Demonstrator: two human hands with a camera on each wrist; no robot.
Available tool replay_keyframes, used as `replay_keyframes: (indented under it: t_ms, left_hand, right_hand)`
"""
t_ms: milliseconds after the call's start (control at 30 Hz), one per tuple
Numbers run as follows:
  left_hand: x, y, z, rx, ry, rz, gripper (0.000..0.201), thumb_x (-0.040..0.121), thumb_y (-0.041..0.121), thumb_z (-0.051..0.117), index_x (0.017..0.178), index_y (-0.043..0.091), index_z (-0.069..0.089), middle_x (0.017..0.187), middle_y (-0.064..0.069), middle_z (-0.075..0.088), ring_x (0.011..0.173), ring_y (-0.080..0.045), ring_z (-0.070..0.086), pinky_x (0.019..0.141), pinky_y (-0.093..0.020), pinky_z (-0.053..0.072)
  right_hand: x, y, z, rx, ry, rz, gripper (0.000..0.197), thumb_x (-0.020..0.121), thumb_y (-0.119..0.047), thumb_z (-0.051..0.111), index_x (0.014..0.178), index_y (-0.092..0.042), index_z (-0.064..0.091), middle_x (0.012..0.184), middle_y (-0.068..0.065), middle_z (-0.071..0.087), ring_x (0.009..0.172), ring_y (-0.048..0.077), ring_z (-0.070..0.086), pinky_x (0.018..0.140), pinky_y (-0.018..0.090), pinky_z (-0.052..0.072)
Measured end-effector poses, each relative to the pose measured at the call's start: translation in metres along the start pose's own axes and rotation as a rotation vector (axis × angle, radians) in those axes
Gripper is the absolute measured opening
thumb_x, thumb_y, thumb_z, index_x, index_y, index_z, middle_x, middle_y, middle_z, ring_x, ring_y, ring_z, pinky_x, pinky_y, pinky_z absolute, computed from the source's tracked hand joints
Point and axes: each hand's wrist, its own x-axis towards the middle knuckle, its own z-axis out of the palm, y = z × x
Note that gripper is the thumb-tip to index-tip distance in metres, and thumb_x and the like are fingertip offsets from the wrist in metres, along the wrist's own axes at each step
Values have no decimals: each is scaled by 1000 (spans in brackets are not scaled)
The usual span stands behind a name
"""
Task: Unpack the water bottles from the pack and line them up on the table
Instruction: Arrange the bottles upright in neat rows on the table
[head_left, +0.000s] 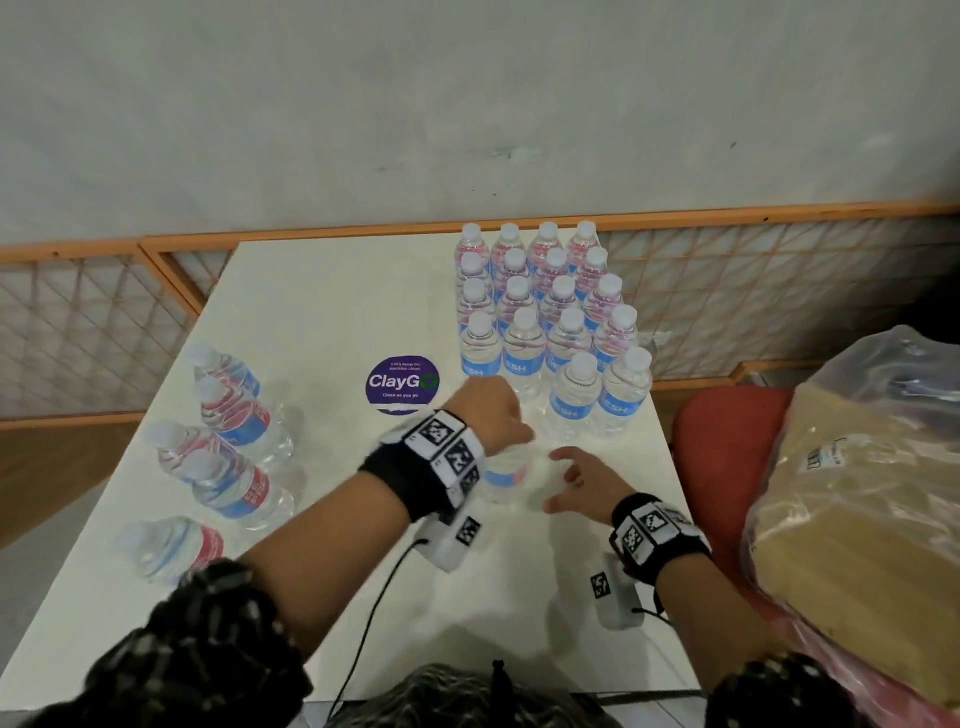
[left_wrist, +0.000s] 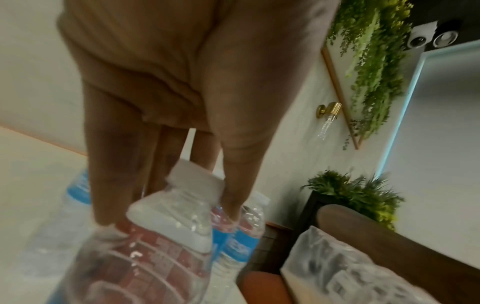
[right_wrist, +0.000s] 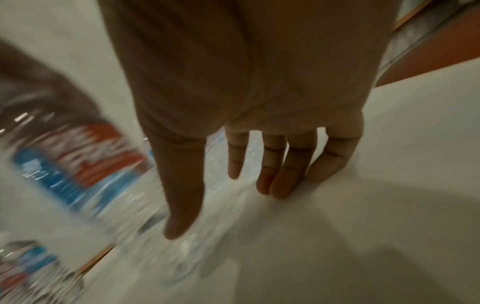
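A block of upright water bottles (head_left: 545, 322) with white caps and blue-red labels stands in rows at the table's back right. My left hand (head_left: 498, 421) reaches across and grips one more water bottle (head_left: 501, 475) by its neck, just in front of that block. In the left wrist view my thumb and fingers (left_wrist: 109, 185) curl round the cap end of this bottle (left_wrist: 166, 230). My right hand (head_left: 571, 480) hovers beside the bottle's right side, fingers spread and holding nothing. The right wrist view shows those fingers (right_wrist: 275, 170) straight above the white table (right_wrist: 363, 205).
Several loose bottles (head_left: 234, 415) lie on the table's left half. A purple ClayGo sticker (head_left: 402, 384) marks the table (head_left: 337, 291) centre. A full plastic bag (head_left: 857, 493) sits on a red seat (head_left: 711, 431) at the right. Orange lattice panels (head_left: 78, 332) run behind the table.
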Motion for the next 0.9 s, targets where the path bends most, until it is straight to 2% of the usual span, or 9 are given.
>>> replay_keyframes:
  t_ms: [67,167,233,300,400,567,667,767,900]
  left_hand:
    - [2,7,7,-105,-9,65,41,86,46,61,98,10,72,102,-5,70,97,-20,64,82,-32,48]
    - [7,-25,0,-228,128,-47,47,84,53,59,117,20,63,123,-2,60,116,-21,55,98,-35,44]
    - [10,-68,-16,-211,385,-253,50,82,48,63,125,22,57,134,-8,50,130,-29,42,108,-43,35]
    - [6,-111,-35,-102,565,-533,54,86,42,60,134,23,45,152,-13,24,143,-33,15,115,-54,17]
    - [-9,-165,-53,-34,578,-871,61,88,25,57,142,18,30,157,-15,0,145,-38,-5,115,-59,7]
    - [-21,-194,-46,-17,579,-985,54,80,8,60,130,0,42,145,-23,19,135,-38,19,108,-54,24]
    - [-24,-198,-40,129,587,-934,51,83,4,59,129,-6,40,137,-31,30,126,-41,31,103,-51,31]
    - [-30,-209,-45,242,476,-853,46,85,15,58,127,-3,49,128,-24,50,113,-38,51,99,-47,43]
    - [-34,-188,-62,221,364,-733,19,85,12,61,98,0,68,108,-22,64,105,-34,60,101,-39,43]
  right_hand:
    - [-1,-3,18,47,3,-65,78,59,-36,88,123,-30,43,106,-3,51,83,7,53,71,19,45]
    - [12,15,40,102,129,-41,93,39,-73,81,118,-31,54,111,-9,63,96,6,62,87,33,54]
    - [23,29,47,92,153,-21,95,37,-81,74,117,-32,55,112,-10,63,103,8,62,93,36,52]
    - [21,27,47,74,181,-5,98,36,-84,72,117,-33,54,114,-10,62,104,9,61,94,35,51]
    - [24,26,47,77,171,-5,101,33,-85,71,116,-32,55,113,-8,62,103,10,61,94,36,51]
    - [23,22,45,82,155,-21,104,30,-86,70,116,-30,56,114,-7,63,104,11,62,95,36,51]
    - [11,8,40,87,165,-30,107,29,-86,69,117,-26,57,116,-4,63,105,14,61,96,36,50]
    - [6,2,40,69,154,-31,106,31,-81,71,119,-24,57,117,0,63,107,17,61,97,38,49]
    - [7,3,40,51,152,-17,104,32,-80,71,119,-25,56,117,1,61,108,19,60,98,39,49]
